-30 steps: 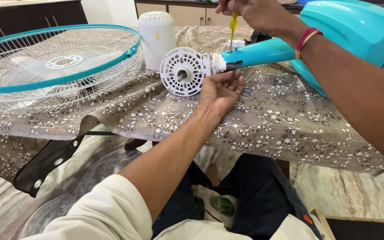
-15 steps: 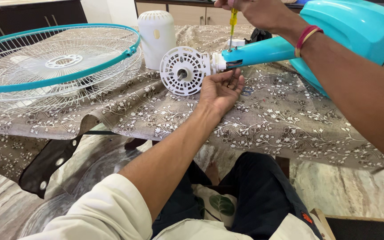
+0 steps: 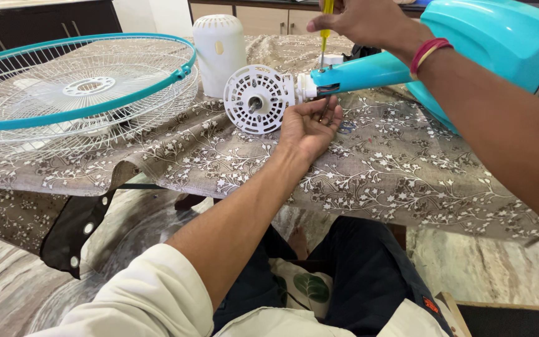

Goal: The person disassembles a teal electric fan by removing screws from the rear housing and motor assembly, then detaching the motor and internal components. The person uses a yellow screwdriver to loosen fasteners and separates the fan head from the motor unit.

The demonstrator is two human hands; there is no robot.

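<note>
On the cloth-covered surface, toward its far right corner: a teal fan body lies on its side, neck pointing left.
Right hand: grip closed around a yellow-handled screwdriver, held upright; red and yellow bands circle the wrist.
Screwdriver: its thin shaft runs straight down and the tip meets the top of the neck close to its left end.
Left hand: palm up, just under the neck's left end, fingers curled loosely upward and partly apart; they seem to touch the underside near a dark slot, though I cannot tell whether they pinch anything.
Fan body: large teal shell at the far right edge, narrowing into the neck.
Motor plate: round white slotted disc on the neck's left tip, standing on edge, facing the near edge, with a short shaft at its centre.
White cover: tall rounded casing with vents on top, upright behind the motor plate, near the far edge.
Grille: white wire guard with a teal rim, lying flat on the left side, well apart from both hands.
Cloth: brown with a white flower pattern, hanging over the near edge.
Below the near edge: the person's dark trousers and pale sleeve.
</note>
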